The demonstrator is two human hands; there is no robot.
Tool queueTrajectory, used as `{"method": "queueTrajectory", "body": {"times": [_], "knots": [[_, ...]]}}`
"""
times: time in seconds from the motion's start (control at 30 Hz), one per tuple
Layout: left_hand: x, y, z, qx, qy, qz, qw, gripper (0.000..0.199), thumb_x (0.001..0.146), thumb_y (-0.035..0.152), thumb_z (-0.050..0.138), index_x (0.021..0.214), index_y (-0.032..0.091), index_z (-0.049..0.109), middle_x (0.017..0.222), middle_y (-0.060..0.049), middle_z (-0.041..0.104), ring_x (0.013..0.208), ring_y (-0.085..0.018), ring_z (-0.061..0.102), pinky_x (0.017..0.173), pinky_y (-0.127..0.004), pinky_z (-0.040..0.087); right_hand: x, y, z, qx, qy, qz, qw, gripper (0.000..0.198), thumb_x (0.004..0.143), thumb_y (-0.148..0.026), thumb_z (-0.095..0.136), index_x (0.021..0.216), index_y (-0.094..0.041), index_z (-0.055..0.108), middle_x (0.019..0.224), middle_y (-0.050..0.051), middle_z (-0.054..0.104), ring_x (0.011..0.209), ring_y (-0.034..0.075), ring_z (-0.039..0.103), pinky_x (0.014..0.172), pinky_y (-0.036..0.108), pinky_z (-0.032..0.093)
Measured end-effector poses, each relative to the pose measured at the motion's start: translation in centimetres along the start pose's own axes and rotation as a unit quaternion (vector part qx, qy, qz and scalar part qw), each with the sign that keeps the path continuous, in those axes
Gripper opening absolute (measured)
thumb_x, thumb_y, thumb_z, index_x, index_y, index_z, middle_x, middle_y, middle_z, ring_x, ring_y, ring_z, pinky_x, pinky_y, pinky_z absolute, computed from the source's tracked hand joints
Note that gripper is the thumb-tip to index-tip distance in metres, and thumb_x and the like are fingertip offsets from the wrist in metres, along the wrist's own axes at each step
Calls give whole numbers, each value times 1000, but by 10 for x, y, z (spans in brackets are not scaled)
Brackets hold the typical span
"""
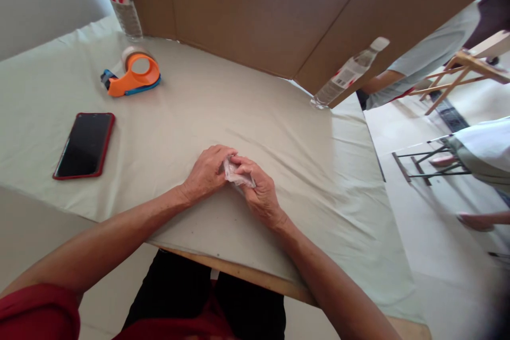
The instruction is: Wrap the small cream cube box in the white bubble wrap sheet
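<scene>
Between my two hands is a small crumpled piece of clear, whitish plastic wrapping (238, 174), held low over the cloth near the table's front edge. My left hand (209, 170) closes on its left side, with the fingertips partly hidden behind it. My right hand (261, 191) grips the other side, thumb and fingers bent around the plastic. The fingertips of both hands nearly meet at its top. Whether anything lies inside the wrapping, I cannot tell.
A phone in a red case (85, 144) lies at the left, with an orange tape dispenser (137, 77) behind it. Two water bottles (121, 2) stand by the tall cardboard panel (247, 10). Other people (428, 58) and folding stools (434, 159) are off to the right.
</scene>
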State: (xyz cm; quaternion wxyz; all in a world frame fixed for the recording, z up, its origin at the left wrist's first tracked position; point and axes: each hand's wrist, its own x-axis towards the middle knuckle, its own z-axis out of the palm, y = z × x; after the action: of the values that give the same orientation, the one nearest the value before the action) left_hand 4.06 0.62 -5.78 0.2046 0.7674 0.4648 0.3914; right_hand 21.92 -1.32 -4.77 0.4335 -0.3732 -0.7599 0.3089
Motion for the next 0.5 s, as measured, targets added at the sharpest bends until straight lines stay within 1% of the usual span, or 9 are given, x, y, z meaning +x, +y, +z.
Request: {"method": "queueTrajectory", "body": {"times": [0.1,0.17,0.23,0.3,0.33,0.37,0.4,0.43,0.5], "knots": [[2,-2,-9,-12,-31,14,999,30,84,22,60,113,16,65,113,-12,72,105,-25,66,94,-40,52,-3,7,2,-16,-2,-34,999,11,94,-20,53,101,-25,61,128,10,71,126,22,62,117,49,39],[4,-4,-20,-35,-69,36,996,33,85,22,57,116,17,64,118,-12,71,110,-25,66,99,-42,51,-4,10,2,-31,-13,-56,998,11,95,-21,53,103,-25,60,128,10,71,127,22,63,118,50,40],[4,-7,-32,-47,-146,59,986,44,84,25,60,127,16,60,132,-14,65,124,-29,60,107,-45,48,-4,13,0,-51,-23,-87,995,14,94,-22,54,106,-25,59,129,11,70,127,22,62,117,51,41],[3,-10,-40,-33,-188,74,979,63,78,26,65,139,16,52,147,-17,54,140,-34,46,116,-51,40,-5,15,-1,-85,-33,-128,988,20,91,-21,56,111,-25,58,132,12,69,130,23,61,116,52,43],[2,-12,-41,-24,-194,76,978,68,78,26,67,142,15,49,152,-18,48,145,-35,40,119,-53,36,-5,16,-1,-108,-35,-147,983,23,90,-21,56,113,-24,58,134,13,68,131,24,60,116,53,43],[1,-14,-40,-16,-192,75,978,69,78,26,66,144,15,47,154,-19,45,148,-35,36,120,-54,34,-5,18,-1,-131,-36,-163,977,25,90,-20,57,115,-24,58,135,14,66,133,24,58,116,53,43],[1,-15,-38,-12,-183,74,980,67,80,26,65,144,16,47,154,-19,45,148,-35,35,120,-54,34,-5,19,0,-152,-36,-174,972,26,90,-19,57,116,-24,59,137,14,66,134,24,58,115,53,44],[0,-16,-34,-12,-171,74,982,62,83,25,64,143,16,48,152,-19,47,146,-33,39,119,-53,36,-5,19,0,-167,-34,-180,969,27,90,-17,56,116,-24,59,137,14,65,134,24,57,115,53,45],[0,-16,-27,-18,-140,79,987,53,85,22,60,137,17,52,143,-17,57,137,-30,50,113,-49,43,-4,20,2,-171,-25,-184,968,28,91,-12,55,117,-24,59,137,14,66,135,23,57,114,52,46]]}}
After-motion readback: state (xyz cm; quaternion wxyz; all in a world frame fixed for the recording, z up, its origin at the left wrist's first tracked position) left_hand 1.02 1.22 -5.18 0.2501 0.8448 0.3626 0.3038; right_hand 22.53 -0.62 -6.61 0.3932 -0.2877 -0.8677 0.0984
